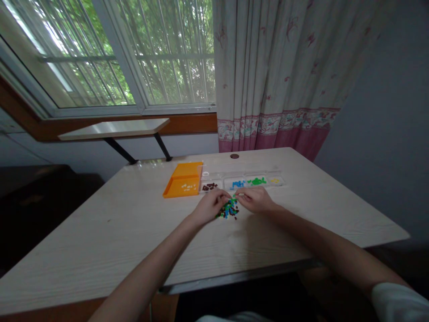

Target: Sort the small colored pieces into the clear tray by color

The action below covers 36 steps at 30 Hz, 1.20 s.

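A small mixed pile of tiny green, blue and dark brown pieces lies on the table, too small to tell their kind. My left hand is at the pile's left edge, fingers closed and pointing into it. From the other side, my right hand reaches over the pile's upper right, thumb and fingers pinched together. Green shows right by its fingertips; what either pinch holds is too small to make out. Just beyond the hands stands a clear compartment tray with brown pieces, blue pieces, green pieces and yellow pieces in separate sections.
An open orange case with white pieces in it adjoins the tray's left end. All of it rests on a pale wooden table. A raised shelf on black legs stands at the back left, before a window and curtain.
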### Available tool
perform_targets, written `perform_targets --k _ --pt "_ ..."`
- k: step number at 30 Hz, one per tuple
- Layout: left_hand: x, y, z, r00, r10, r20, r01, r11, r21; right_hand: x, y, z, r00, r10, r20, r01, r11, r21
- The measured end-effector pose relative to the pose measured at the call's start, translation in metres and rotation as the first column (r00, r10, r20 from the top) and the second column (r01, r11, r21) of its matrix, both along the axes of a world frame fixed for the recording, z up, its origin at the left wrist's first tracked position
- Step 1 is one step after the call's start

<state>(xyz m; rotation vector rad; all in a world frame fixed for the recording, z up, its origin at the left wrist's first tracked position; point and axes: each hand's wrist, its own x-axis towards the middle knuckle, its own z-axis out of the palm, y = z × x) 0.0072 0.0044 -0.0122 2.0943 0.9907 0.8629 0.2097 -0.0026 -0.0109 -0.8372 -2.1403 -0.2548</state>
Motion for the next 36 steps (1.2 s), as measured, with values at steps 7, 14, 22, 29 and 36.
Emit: perform_targets --k 7,14,22,29,36 --pt "0.005 -0.003 0.001 0.939 0.070 -0.337 0.003 0.977 0.212 0.013 0.005 0.008 0.984 -0.130 -0.125 0.126 0.991 -0.038" --pt "0.006 -0.001 -0.003 0.925 0.076 -0.373 0.007 0.976 0.217 0.016 0.003 0.016 0.967 -0.145 -0.208 0.157 0.987 0.042" --pt "0.005 0.001 -0.006 0.926 0.080 -0.370 0.006 0.974 0.226 0.016 0.001 0.017 0.965 -0.113 -0.236 0.138 0.986 0.092" --pt "0.005 0.001 -0.005 0.940 0.076 -0.334 -0.010 0.981 0.195 0.023 0.007 0.016 0.964 -0.153 -0.218 0.164 0.986 0.034" --pt "0.003 0.005 -0.002 0.991 0.112 -0.072 -0.103 0.988 0.118 0.042 0.030 0.008 0.909 -0.411 -0.074 0.384 0.892 -0.237"
